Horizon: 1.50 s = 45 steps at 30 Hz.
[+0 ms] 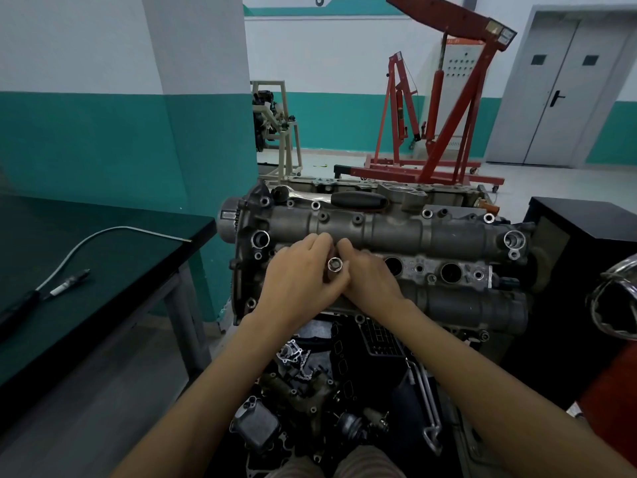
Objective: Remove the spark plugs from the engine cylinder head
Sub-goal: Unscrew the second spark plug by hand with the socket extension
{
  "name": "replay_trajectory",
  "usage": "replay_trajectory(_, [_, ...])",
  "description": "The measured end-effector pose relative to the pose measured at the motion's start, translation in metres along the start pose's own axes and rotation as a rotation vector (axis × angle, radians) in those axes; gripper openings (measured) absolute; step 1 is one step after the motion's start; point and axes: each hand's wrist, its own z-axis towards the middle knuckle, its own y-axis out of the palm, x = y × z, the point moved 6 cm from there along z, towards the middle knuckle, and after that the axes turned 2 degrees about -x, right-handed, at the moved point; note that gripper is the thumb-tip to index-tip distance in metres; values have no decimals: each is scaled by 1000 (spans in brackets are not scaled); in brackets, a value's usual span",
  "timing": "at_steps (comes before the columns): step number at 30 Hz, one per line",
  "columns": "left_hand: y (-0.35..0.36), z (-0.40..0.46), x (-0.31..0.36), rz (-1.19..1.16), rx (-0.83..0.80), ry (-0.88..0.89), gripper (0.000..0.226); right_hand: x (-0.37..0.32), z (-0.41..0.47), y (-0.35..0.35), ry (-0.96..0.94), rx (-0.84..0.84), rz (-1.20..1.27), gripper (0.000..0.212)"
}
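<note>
The grey engine cylinder head (396, 232) lies across the middle of the view. Both hands meet over its left part. My left hand (303, 274) and my right hand (370, 277) together grip a chrome spark plug socket (334, 264), whose open end faces up between the fingers. The well under the socket is hidden by the hands. Two open spark plug wells (393, 265) (450, 272) show to the right of my right hand. A ratchet wrench with a black handle (358, 199) lies on the far edge of the head.
A dark workbench (86, 270) stands at left with a spark plug (69, 282) and a curved metal tube (103, 236) on it. Loose engine parts (310, 384) lie below the head. A black cabinet (586, 243) is at right. Red engine cranes (448, 132) stand behind.
</note>
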Motion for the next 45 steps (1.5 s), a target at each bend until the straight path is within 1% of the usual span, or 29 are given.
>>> replay_trajectory(2, [0, 1, 2, 16, 7, 8, 33, -1, 0, -3, 22, 12, 48, 23])
replay_trajectory(4, [-1, 1, -1, 48, 29, -43, 38, -2, 1, -3, 23, 11, 57, 28])
replay_trajectory(6, [-2, 1, -6, 106, 45, -116, 46, -2, 0, 0, 25, -4, -9, 34])
replay_trajectory(8, [-2, 0, -6, 132, 45, -119, 50, 2, 1, 1, 49, -13, -85, 36])
replay_trajectory(11, [0, -4, -4, 70, 6, -46, 41, 3, 2, 4, 34, -43, -70, 27])
replay_trajectory(13, [6, -4, -6, 9, -51, -68, 31, 2, 1, 4, 25, -44, -43, 26])
replay_trajectory(15, [11, -1, -8, -1, -89, -111, 29, 1, 1, 0, 36, -17, 12, 28])
replay_trajectory(17, [13, 3, -11, 38, -87, -164, 36, 0, 1, -1, 46, -6, 66, 32])
replay_trajectory(20, [11, 5, -18, 62, -76, -238, 49, 2, 2, 0, 80, -14, 75, 35])
replay_trajectory(22, [12, 1, -16, 67, -89, -202, 50, 6, 3, 0, 113, -33, 56, 32])
replay_trajectory(25, [14, -5, -13, 5, -93, -142, 36, 3, 3, 5, 77, -99, 8, 23])
replay_trajectory(28, [15, -5, -10, -32, -79, -117, 27, 1, 2, 4, 67, -89, 4, 26])
replay_trajectory(30, [16, -3, -8, -42, -63, -128, 29, 2, 2, 0, 89, -50, 46, 28])
replay_trajectory(32, [17, -1, -12, -34, -55, -195, 38, 1, 2, -2, 88, -30, 74, 31])
replay_trajectory(34, [16, 0, -17, 25, -47, -249, 48, 2, 1, 0, 82, -33, 26, 33])
replay_trajectory(35, [15, -1, -17, 42, -42, -245, 50, 3, 2, 1, 91, -33, -9, 34])
replay_trajectory(37, [14, -5, -13, 8, -39, -206, 46, 7, 2, 2, 106, -27, -35, 28])
replay_trajectory(39, [16, -7, -10, -48, -55, -182, 36, 5, 1, 3, 74, -40, -6, 20])
replay_trajectory(41, [19, -6, -9, -59, -67, -182, 33, 3, 1, 2, 51, -40, 44, 20])
replay_trajectory(43, [20, -2, -12, -10, -66, -215, 37, 0, 1, -2, 46, -23, 101, 21])
replay_trajectory(45, [18, 2, -15, 65, -60, -259, 45, -3, 0, -3, 27, -21, 115, 26])
